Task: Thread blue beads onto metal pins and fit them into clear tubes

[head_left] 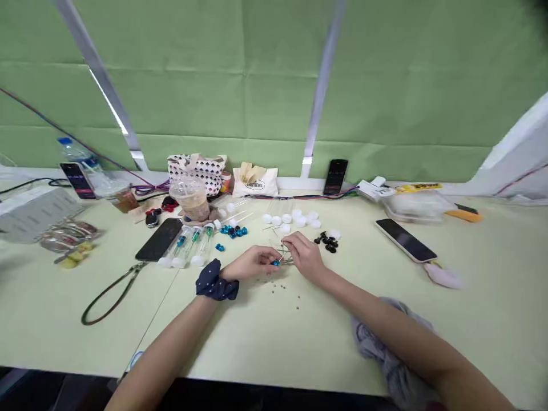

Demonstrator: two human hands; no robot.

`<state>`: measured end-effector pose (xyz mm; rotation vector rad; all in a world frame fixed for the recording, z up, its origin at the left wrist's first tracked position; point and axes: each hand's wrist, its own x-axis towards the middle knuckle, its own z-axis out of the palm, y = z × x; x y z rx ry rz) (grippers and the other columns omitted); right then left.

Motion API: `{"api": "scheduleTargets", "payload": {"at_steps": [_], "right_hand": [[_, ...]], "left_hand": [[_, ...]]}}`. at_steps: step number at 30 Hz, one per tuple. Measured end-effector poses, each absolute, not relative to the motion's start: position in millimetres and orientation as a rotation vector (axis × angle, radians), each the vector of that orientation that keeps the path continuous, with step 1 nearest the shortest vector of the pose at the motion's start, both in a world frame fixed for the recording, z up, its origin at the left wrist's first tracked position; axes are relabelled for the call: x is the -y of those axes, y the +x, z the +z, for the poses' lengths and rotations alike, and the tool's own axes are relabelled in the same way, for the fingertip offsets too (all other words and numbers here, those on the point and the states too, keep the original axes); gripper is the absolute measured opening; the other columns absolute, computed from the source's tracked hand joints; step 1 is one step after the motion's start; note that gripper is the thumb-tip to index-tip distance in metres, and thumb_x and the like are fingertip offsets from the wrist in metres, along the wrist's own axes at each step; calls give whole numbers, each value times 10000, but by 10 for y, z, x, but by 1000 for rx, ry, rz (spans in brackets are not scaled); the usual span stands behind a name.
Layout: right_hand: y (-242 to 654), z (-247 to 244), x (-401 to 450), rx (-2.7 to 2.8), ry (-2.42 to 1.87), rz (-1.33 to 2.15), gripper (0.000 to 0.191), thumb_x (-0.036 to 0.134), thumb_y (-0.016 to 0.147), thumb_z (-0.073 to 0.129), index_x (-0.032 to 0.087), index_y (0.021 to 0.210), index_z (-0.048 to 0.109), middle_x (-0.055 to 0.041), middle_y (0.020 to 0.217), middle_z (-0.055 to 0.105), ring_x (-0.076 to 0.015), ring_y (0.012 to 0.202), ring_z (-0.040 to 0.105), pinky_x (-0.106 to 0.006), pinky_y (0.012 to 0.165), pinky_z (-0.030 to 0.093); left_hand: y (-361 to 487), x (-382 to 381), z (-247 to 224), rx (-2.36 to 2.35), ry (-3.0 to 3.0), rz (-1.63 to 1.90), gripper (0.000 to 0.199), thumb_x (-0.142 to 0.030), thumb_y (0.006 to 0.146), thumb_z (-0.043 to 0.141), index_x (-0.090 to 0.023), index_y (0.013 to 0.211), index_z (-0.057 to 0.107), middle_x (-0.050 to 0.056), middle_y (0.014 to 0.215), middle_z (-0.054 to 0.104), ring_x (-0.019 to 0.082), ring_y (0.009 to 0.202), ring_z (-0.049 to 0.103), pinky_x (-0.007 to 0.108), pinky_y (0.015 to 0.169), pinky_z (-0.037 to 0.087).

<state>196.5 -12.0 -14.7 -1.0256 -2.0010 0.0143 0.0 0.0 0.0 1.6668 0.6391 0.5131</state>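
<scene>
My left hand (257, 262), with a dark dotted scrunchie (217, 281) around its wrist, pinches a small shiny blue piece (275, 263) in its fingertips. Thin metal-looking rods stick out beside that piece. Close on the right, my right hand (305, 256) has thumb and finger pressed together over the rods; a tiny dark bit shows at the fingertips, too small to name. Several tiny metal bits (282, 287) lie on the table below the hands. More blue pieces (233, 231) sit behind my left hand, and black pieces (329, 242) lie beyond my right hand.
White caps (295, 217) and clear tubes (201, 245) lie behind the hands. A dark phone (159, 240) with a strap is at left, a white-edged phone (406, 240) at right. An iced drink cup (192, 200) stands at the back; grey cloth (381, 348) lies under my right forearm.
</scene>
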Motion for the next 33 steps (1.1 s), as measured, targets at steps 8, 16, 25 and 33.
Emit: {"api": "scheduleTargets", "payload": {"at_steps": [8, 16, 25, 33], "right_hand": [[1964, -113, 165, 1990, -1018, 40, 193, 201, 926, 374, 185, 949, 565, -63, 850, 588, -136, 722, 556, -228, 616, 420], [1967, -135, 143, 2005, -1037, 3, 228, 219, 937, 351, 180, 962, 574, -69, 852, 593, -132, 728, 561, -219, 613, 418], [1921, -112, 256, 2124, -1002, -267, 242, 99, 890, 375, 175, 949, 598, -57, 858, 610, -110, 671, 548, -218, 609, 393], [1926, -126, 274, 2133, -936, -169, 238, 110, 880, 402, 193, 977, 602, -55, 894, 588, -102, 639, 528, -219, 580, 406]], "left_hand": [[0, -11, -15, -624, 1681, 511, 375, -360, 715, 671, -150, 1017, 604, 24, 826, 599, 90, 605, 543, 260, 624, 471], [-2, -14, -22, -622, 1686, 519, 351, -349, 724, 663, -158, 1014, 611, 24, 825, 599, 89, 598, 543, 259, 622, 475], [2, -1, -15, -668, 1767, 551, 340, -357, 742, 641, -147, 1010, 643, 20, 750, 612, 91, 562, 521, 225, 555, 437], [-19, 0, 41, -535, 1691, 451, 348, -372, 799, 580, -166, 1077, 623, 73, 931, 636, 98, 601, 577, 240, 593, 448]]}}
